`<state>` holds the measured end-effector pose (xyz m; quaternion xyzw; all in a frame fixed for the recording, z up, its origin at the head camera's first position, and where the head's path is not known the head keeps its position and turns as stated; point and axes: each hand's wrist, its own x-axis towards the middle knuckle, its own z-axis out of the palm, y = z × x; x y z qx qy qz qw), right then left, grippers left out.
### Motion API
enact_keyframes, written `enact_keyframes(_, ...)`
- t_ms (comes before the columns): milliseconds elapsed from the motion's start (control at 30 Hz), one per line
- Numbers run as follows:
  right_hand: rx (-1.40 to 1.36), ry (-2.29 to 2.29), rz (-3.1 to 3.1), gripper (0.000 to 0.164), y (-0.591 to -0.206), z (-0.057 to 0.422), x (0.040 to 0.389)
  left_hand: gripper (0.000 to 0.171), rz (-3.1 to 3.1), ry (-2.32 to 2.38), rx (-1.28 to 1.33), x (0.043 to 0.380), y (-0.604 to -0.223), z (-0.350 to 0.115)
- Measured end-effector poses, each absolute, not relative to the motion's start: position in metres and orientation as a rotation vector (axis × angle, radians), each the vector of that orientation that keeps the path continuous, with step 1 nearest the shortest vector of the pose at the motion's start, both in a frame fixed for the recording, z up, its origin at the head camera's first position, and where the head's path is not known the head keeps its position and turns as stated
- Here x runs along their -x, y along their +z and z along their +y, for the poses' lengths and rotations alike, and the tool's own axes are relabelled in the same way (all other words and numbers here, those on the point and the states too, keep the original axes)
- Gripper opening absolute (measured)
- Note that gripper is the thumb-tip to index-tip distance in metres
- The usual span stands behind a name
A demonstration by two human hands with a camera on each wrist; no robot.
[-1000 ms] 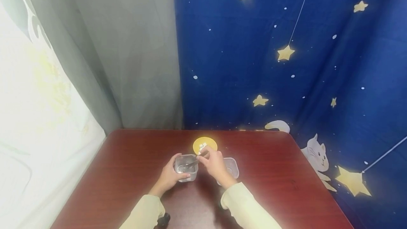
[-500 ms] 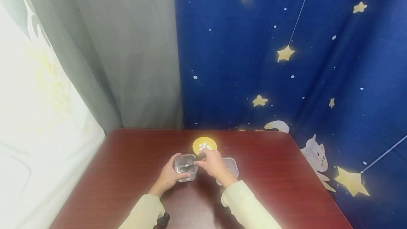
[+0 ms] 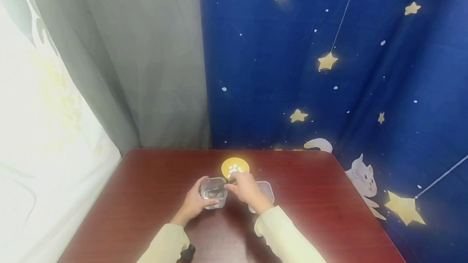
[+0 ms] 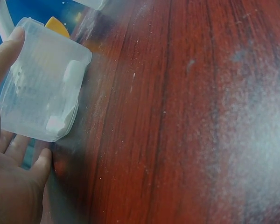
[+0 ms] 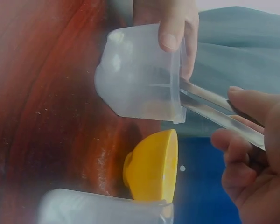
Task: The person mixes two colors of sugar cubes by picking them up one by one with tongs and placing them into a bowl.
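Observation:
My left hand (image 3: pixel 194 199) holds a clear plastic container (image 4: pixel 46 79) on the table, thumb on the near side and fingers around the far side. White pieces (image 4: pixel 74 72) show through its wall near the bottom in the left wrist view. My right hand (image 3: pixel 245 188) grips metal tongs (image 5: pixel 219 114), and their front ends reach into the container through its open top. Whether the tips pinch anything is hard to tell through the cloudy plastic. Just behind the right hand stands a yellow bowl (image 5: pixel 151 168) with several white cubes (image 3: pixel 234 168) in it.
A second clear plastic container (image 3: pixel 267 191) sits to the right, partly hidden by the right wrist. The reddish-brown table (image 3: pixel 310 198) extends to both sides. Behind it hang a grey curtain (image 3: pixel 161 72) and a blue starry curtain (image 3: pixel 263 72).
My right hand has shifted slightly left and the tongs have dipped deeper into the container. A white piece seen by the tips half a second ago is no longer distinct. The left hand stays put.

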<state>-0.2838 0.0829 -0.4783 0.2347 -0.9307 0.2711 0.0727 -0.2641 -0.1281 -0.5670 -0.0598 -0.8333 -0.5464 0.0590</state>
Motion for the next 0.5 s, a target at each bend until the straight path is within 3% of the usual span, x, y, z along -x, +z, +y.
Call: enact_keyframes(500,-0.609,1.045,-2.526,0.017,-0.485,0.095,0.279,0.099,-2.55,-1.639,0.152,0.263,-0.564,-0.129)
